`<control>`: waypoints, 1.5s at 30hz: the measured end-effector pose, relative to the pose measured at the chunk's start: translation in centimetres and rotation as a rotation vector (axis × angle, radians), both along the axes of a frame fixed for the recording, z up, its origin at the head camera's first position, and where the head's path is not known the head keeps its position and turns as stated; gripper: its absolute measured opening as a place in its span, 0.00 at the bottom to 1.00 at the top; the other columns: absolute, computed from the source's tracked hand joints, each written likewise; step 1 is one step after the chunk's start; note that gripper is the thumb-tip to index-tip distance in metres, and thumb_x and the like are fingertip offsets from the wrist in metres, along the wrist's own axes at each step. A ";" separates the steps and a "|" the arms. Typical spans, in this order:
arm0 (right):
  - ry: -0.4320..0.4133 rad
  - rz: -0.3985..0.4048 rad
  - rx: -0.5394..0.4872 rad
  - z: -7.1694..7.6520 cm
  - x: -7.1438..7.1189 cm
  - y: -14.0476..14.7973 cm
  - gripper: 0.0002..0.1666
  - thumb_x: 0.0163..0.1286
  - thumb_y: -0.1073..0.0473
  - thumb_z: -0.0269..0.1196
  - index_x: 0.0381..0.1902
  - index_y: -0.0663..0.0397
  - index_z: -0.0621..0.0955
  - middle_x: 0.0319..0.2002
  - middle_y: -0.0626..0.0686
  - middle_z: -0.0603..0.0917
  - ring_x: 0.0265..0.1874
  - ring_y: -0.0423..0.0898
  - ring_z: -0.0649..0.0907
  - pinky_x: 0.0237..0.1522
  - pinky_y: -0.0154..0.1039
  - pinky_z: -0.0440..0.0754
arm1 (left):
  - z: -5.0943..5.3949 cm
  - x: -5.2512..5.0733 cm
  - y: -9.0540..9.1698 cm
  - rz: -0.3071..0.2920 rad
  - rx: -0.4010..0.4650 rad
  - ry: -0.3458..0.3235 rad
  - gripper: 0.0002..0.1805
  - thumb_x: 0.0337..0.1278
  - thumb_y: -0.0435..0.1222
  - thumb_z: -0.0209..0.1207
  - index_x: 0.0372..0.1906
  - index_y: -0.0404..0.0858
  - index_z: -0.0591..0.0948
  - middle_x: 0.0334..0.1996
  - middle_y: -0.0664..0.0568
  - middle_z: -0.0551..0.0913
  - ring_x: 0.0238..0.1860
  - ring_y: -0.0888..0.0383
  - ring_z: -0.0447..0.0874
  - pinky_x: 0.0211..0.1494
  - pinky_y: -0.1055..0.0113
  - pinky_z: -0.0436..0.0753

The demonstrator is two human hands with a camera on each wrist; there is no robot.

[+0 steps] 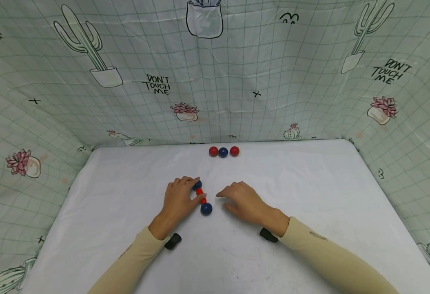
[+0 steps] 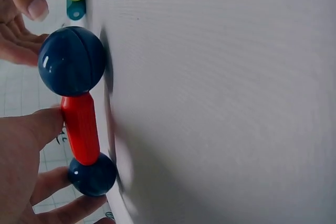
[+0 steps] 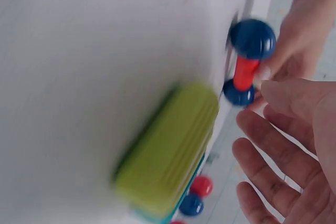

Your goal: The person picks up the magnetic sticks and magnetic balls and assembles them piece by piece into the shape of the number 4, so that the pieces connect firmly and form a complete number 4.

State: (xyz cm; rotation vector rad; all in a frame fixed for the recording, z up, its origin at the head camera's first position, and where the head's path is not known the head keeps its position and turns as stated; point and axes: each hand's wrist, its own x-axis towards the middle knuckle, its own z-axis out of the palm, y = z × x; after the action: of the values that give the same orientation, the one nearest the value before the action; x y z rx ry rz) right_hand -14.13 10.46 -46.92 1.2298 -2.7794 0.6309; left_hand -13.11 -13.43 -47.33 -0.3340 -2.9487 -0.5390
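A red rod (image 2: pixel 81 129) joins a near blue ball (image 1: pixel 206 209) and a far blue ball (image 1: pixel 197 185), like a small dumbbell on the white table. My left hand (image 1: pixel 180 198) holds this piece from its left side, thumb on the rod and fingers around the far ball. Part of the rod is hidden by the thumb in the head view. My right hand (image 1: pixel 246 204) hovers to the right of the piece, apart from it, its fingers loosely bent with nothing in them.
At the table's back edge, a red ball (image 1: pixel 213 151), a blue ball (image 1: pixel 223 152) and another red ball (image 1: pixel 234 151) sit in a row. Yellow-green rods (image 3: pixel 170 148) and a teal rod (image 2: pixel 76 10) show in the wrist views. A patterned cloth (image 1: pixel 215 81) hangs behind.
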 end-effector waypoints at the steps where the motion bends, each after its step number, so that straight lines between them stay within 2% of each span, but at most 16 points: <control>1: 0.003 -0.014 0.004 0.0 -0.1 0.5 0.17 0.67 0.62 0.75 0.54 0.54 0.89 0.49 0.50 0.91 0.50 0.49 0.87 0.59 0.51 0.81 | 0.0 0.0 0.1 -0.001 -0.003 -0.008 0.32 0.61 0.50 0.75 0.65 0.38 0.85 0.57 0.41 0.86 0.56 0.41 0.81 0.59 0.44 0.78; 5: -0.014 -0.065 0.008 0.2 -0.4 2.4 0.17 0.66 0.62 0.75 0.52 0.56 0.90 0.48 0.51 0.91 0.50 0.51 0.86 0.59 0.52 0.81 | 0.1 -0.1 0.2 -0.016 0.000 -0.030 0.32 0.61 0.48 0.75 0.67 0.38 0.84 0.59 0.40 0.85 0.57 0.41 0.81 0.60 0.44 0.78; 9: -0.020 -0.109 0.017 0.2 -0.6 4.1 0.17 0.65 0.63 0.76 0.51 0.57 0.90 0.48 0.52 0.91 0.49 0.52 0.86 0.57 0.53 0.81 | 0.1 -0.4 0.0 -0.040 0.050 -0.052 0.33 0.61 0.45 0.75 0.68 0.36 0.82 0.63 0.41 0.84 0.61 0.40 0.79 0.63 0.44 0.77; 16: -0.005 -0.127 0.017 -0.4 -0.8 5.7 0.13 0.63 0.65 0.78 0.46 0.58 0.91 0.43 0.51 0.92 0.45 0.52 0.87 0.54 0.54 0.83 | 0.2 -1.0 -0.3 -0.085 0.101 -0.120 0.34 0.63 0.41 0.74 0.71 0.33 0.79 0.68 0.41 0.81 0.67 0.40 0.76 0.69 0.43 0.73; 25: 0.020 -0.091 0.038 -0.7 -1.3 6.2 0.10 0.62 0.66 0.78 0.43 0.56 0.92 0.40 0.49 0.92 0.43 0.50 0.87 0.49 0.50 0.84 | 0.5 -2.0 -0.6 -0.140 0.082 -0.179 0.31 0.68 0.40 0.70 0.72 0.34 0.77 0.71 0.40 0.77 0.70 0.38 0.72 0.71 0.40 0.70; 30: 0.053 -0.057 0.055 -0.9 -1.7 6.2 0.11 0.61 0.65 0.79 0.42 0.55 0.93 0.39 0.49 0.92 0.41 0.49 0.87 0.47 0.47 0.85 | 0.9 -2.3 -0.5 -0.143 0.071 -0.205 0.32 0.70 0.40 0.68 0.74 0.34 0.76 0.72 0.40 0.76 0.71 0.38 0.70 0.72 0.40 0.67; 36: 0.042 -0.032 0.049 -1.2 -2.4 6.1 0.12 0.61 0.63 0.79 0.43 0.55 0.92 0.40 0.49 0.91 0.42 0.48 0.86 0.48 0.47 0.85 | 0.9 -2.6 -0.6 -0.137 0.073 -0.223 0.32 0.71 0.40 0.68 0.74 0.34 0.75 0.72 0.40 0.76 0.71 0.39 0.70 0.73 0.40 0.67; 45: 0.071 -0.013 0.032 -1.1 -2.8 5.1 0.10 0.62 0.64 0.78 0.43 0.55 0.92 0.39 0.48 0.92 0.42 0.47 0.86 0.47 0.45 0.84 | 0.8 -2.7 -0.9 -0.134 0.068 -0.216 0.33 0.70 0.40 0.69 0.75 0.35 0.75 0.72 0.42 0.76 0.71 0.40 0.71 0.73 0.40 0.67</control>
State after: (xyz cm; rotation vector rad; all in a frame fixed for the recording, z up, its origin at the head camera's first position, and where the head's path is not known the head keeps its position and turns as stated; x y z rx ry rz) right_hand -16.90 15.56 -48.07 1.2145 -2.7474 0.5332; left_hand -15.84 -14.33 -46.49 -0.4981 -3.1197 -0.7347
